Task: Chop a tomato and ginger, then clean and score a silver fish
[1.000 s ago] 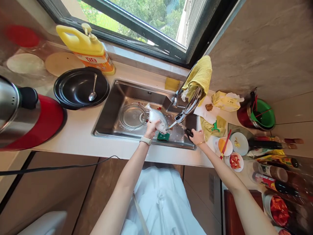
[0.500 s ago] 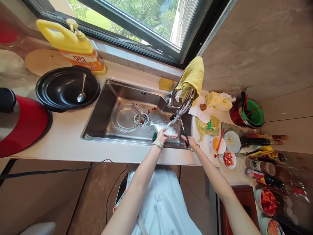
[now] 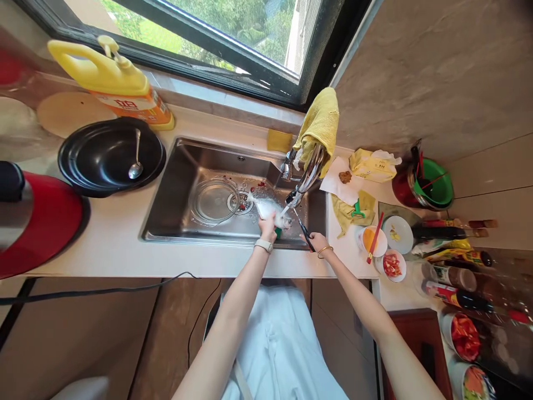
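A silvery-white fish (image 3: pixel 270 208) lies across the sink under a stream of water from the faucet (image 3: pixel 306 180). My left hand (image 3: pixel 267 226) is closed around its lower side, the tail pointing up and left, the head to the right. Over the sink's front right edge, my right hand (image 3: pixel 318 243) grips black-handled scissors (image 3: pixel 306 232), their blades directed up and left beside the fish's head. A green object (image 3: pixel 278 233) shows partly beneath the fish. Left of the fish, a clear round bowl (image 3: pixel 213 201) sits in the sink (image 3: pixel 166 208) partly over the drain.
A black pan (image 3: pixel 89 161) holding a spoon (image 3: pixel 136 161) stands left of the sink, near a yellow jug (image 3: pixel 125 91). A yellow cloth (image 3: pixel 320 119) drapes the faucet. To the right are a green peeler (image 3: pixel 357 209), red chopsticks (image 3: pixel 375 239), small bowls and several bottles.
The fish has shifted slightly left and is tilted more, with its tail higher. My right hand has moved a little left with the scissors, whose tips now sit nearer the fish's head.
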`<state>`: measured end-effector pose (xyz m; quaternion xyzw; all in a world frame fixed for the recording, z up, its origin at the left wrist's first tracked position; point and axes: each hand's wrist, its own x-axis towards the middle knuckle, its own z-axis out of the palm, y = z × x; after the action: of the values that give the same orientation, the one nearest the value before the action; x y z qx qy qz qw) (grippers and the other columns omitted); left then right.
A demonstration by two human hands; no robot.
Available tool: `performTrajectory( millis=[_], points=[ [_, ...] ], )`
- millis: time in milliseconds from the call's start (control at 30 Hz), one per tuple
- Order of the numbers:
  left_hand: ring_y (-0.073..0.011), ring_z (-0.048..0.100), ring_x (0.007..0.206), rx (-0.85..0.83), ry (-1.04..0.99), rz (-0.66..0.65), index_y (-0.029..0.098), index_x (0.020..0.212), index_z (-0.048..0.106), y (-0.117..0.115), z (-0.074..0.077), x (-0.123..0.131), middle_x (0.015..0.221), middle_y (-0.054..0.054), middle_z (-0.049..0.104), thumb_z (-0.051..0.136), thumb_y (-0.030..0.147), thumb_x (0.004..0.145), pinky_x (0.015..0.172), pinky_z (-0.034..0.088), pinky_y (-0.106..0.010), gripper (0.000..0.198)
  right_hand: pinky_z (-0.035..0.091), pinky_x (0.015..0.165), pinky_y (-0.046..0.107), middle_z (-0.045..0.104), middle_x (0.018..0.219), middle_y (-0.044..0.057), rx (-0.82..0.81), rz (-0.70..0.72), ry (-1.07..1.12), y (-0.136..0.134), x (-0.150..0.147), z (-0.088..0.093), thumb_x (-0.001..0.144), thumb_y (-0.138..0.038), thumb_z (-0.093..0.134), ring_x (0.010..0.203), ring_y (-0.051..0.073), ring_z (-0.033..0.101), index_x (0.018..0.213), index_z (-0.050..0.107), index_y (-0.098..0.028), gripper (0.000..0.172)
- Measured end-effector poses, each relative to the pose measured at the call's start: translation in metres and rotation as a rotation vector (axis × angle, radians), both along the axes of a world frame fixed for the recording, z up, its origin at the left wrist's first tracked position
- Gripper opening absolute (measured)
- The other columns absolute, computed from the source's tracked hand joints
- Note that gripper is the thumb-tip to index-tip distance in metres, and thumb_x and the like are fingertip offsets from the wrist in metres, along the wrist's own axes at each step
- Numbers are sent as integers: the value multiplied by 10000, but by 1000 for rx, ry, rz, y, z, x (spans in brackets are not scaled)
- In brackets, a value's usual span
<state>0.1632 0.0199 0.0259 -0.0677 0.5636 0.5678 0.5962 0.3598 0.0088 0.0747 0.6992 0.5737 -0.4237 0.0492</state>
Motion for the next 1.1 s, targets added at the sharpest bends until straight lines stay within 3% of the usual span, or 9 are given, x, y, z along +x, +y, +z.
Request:
performTrajectory(
  millis=[133, 267, 367, 467, 600, 767, 867, 1000, 1100],
  points=[
    [-160, 655, 862, 20, 19, 161, 203, 1007, 576, -5, 4, -28, 861, -21, 699, 777, 298, 615, 751, 527, -277, 450, 351, 403, 226, 514, 421, -29, -118, -181, 196, -1, -15, -6, 677, -577, 707, 368, 110, 488, 530, 420, -219, 482],
    [-160, 649, 897, 96, 111, 192, 206, 1020, 600, -15, 5, -61, 912, -26, 701, 774, 312, 618, 779, 526, -282, 451, 388, 381, 221, 519, 445, -11, -306, -354, 404, 4, -41, -4, 782, -548, 636, 370, 99, 485, 576, 488, -197, 433],
    [-168, 629, 976, 171, 329, 167, 177, 1021, 606, -24, 11, -90, 1003, -50, 685, 785, 339, 601, 839, 502, -271, 484, 420, 407, 203, 565, 515, 5, -401, -428, 503, 10, -62, 2, 837, -521, 586, 407, 87, 511, 652, 539, -175, 395],
    [-198, 603, 1052, 249, 577, 18, 172, 1024, 622, -37, 26, -117, 1039, -61, 675, 803, 341, 585, 894, 476, -268, 504, 429, 433, 182, 652, 662, 26, -551, -592, 691, 16, -82, 9, 856, -502, 575, 431, 58, 504, 711, 546, -170, 364],
    [-248, 553, 1176, 468, 748, -312, 238, 932, 679, -58, 53, -146, 1087, -63, 679, 809, 240, 587, 1008, 422, -323, 369, 447, 472, 194, 707, 831, 24, -689, -714, 870, 18, -111, 11, 847, -521, 581, 442, 37, 488, 671, 491, -178, 396],
    [-250, 565, 1183, 692, 803, -562, 262, 826, 690, -72, 73, -163, 1046, -76, 701, 799, 182, 613, 1115, 323, -432, 253, 451, 503, 203, 623, 564, -38, -643, -744, 887, 17, -137, 2, 790, -560, 629, 477, 82, 546, 652, 504, -198, 407],
    [-228, 601, 1130, 784, 935, -664, 261, 881, 690, -75, 70, -162, 1021, -59, 712, 753, 233, 705, 1127, 304, -477, 189, 502, 599, 239, 640, 564, -25, -693, -686, 966, 14, -141, -3, 753, -504, 693, 568, 128, 622, 698, 579, -196, 333],
    [-176, 505, 1242, 937, 1397, -852, 321, 1117, 642, -82, 53, -159, 1241, -18, 638, 591, 233, 864, 1163, 222, -455, 272, 520, 741, 293, 731, 765, 5, -729, -590, 1130, 6, -141, -8, 681, -281, 770, 787, 188, 686, 866, 665, -185, 233],
    [-165, 469, 1270, 899, 1687, -810, 413, 1184, 602, -89, 41, -159, 1327, 18, 574, 575, 202, 878, 1165, 172, -423, 373, 506, 676, 258, 727, 731, -23, -654, -648, 1145, 0, -141, -14, 645, -172, 759, 707, 154, 670, 811, 672, -188, 188]
  ],
)
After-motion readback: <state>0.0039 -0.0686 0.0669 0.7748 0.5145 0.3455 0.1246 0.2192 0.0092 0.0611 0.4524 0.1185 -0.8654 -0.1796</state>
